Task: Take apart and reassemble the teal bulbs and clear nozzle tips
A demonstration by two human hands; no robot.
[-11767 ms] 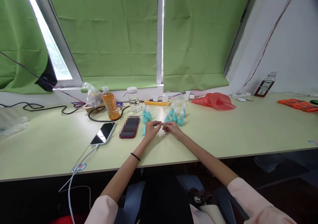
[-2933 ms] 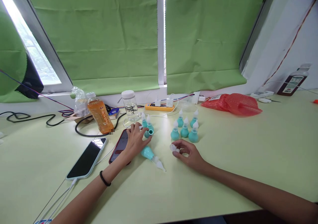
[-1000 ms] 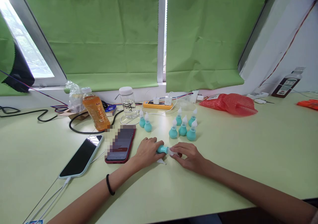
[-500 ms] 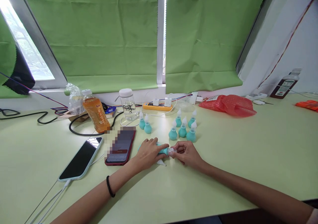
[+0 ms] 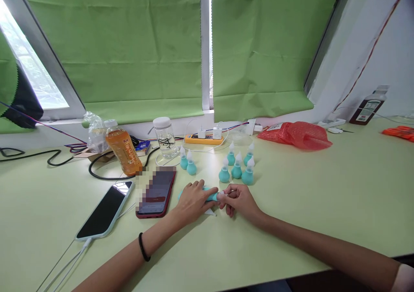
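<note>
Seven teal bulbs stand upright on the table (image 5: pixel 323 188), each with a pale tip on top: a pair (image 5: pixel 191 167) beyond the left hand (image 5: pixel 194 200) and a group of five (image 5: pixel 236 172) beyond the right hand (image 5: pixel 241 200). These look finished. One more bulb (image 5: pixel 213 196) lies on its side between the hands and seems only partway along: a clear piece (image 5: pixel 221 194) meets its mouth, but how firmly it sits is hidden, and no pale tip shows on it. The left hand is clamped over the bulb, pressing it down; the right fingertips are pinched together on the clear piece. A loose-looking white tip (image 5: pixel 210 212) pokes out from under the left hand; what it joins, if anything, cannot be seen. For movement, the left side is tightest, with the red phone (image 5: pixel 157 193) just beside the hand and the pale phone (image 5: pixel 105 210) farther out. The standing groups limit reach on the far side, though a gap runs between them. More room lies to the right, and toward the near edge, which is well apart from the bulb.
</note>
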